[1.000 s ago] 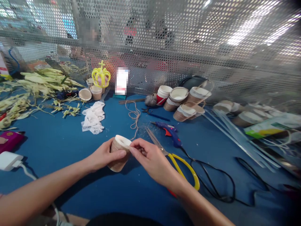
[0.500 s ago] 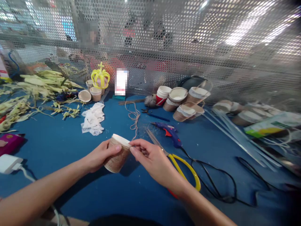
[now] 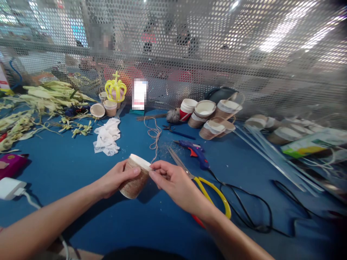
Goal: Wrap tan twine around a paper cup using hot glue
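Tilted over the blue table is a paper cup (image 3: 135, 184) wrapped in brown twine, its white rim showing at the top. My left hand (image 3: 118, 179) is closed round its left side, with the thumb across the front. The fingertips of my right hand (image 3: 173, 184) pinch the twine (image 3: 155, 144) at the cup's right edge, just under the rim. From there the loose strand runs back across the table in loops towards a ball of twine (image 3: 172, 116). Scissors (image 3: 202, 184) with yellow handles lie partly beneath my right forearm.
A blue glue gun (image 3: 195, 151) with a black cord lies right of the scissors. Wrapped cups (image 3: 213, 130), pliers (image 3: 180, 133) and clear glue sticks (image 3: 273, 159) are further back. A white cloth (image 3: 107, 136), dried husks (image 3: 51, 95) and a white charger (image 3: 12, 188) are on the left.
Very little differs. Both hands keep their hold on the cup and twine, and the cup has turned or shifted very slightly.
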`<state>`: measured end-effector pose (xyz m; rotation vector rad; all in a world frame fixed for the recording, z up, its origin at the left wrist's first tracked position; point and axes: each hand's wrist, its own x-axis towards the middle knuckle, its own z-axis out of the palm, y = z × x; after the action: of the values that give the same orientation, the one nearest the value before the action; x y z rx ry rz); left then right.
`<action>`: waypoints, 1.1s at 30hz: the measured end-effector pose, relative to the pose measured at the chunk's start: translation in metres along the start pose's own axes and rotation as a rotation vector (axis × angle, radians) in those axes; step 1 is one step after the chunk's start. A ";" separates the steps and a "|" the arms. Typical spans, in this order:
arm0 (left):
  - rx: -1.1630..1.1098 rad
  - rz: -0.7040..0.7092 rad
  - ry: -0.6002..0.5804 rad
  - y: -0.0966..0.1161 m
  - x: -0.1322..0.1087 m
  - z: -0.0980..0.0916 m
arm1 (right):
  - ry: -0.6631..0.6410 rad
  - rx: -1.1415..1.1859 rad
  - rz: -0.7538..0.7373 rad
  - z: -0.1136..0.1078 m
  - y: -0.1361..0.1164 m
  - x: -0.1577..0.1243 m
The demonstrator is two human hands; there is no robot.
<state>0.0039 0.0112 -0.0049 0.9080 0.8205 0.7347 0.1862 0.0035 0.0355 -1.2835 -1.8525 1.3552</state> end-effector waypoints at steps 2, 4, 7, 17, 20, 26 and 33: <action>0.025 -0.002 -0.015 -0.001 0.000 -0.001 | -0.016 -0.023 0.008 0.000 0.000 0.000; 0.086 0.014 -0.028 -0.001 0.001 -0.002 | -0.021 -0.054 -0.004 0.000 -0.002 -0.001; 0.265 0.122 -0.005 0.002 0.001 -0.005 | 0.018 -0.139 -0.074 0.000 -0.003 -0.003; 1.452 0.496 0.492 0.046 -0.002 -0.039 | 0.126 -0.698 -0.450 0.007 0.013 -0.003; 1.744 0.324 0.529 0.055 0.007 -0.051 | 0.122 -0.711 -0.456 0.008 0.013 -0.003; 1.889 0.140 0.596 0.068 0.041 -0.071 | 0.078 -0.710 -0.437 0.007 0.010 -0.003; 1.880 0.013 0.346 0.056 0.022 -0.068 | 0.036 -0.670 -0.384 0.004 0.007 -0.004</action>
<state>-0.0542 0.0784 0.0133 2.4442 1.8251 -0.1281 0.1876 -0.0016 0.0283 -1.1308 -2.4736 0.5164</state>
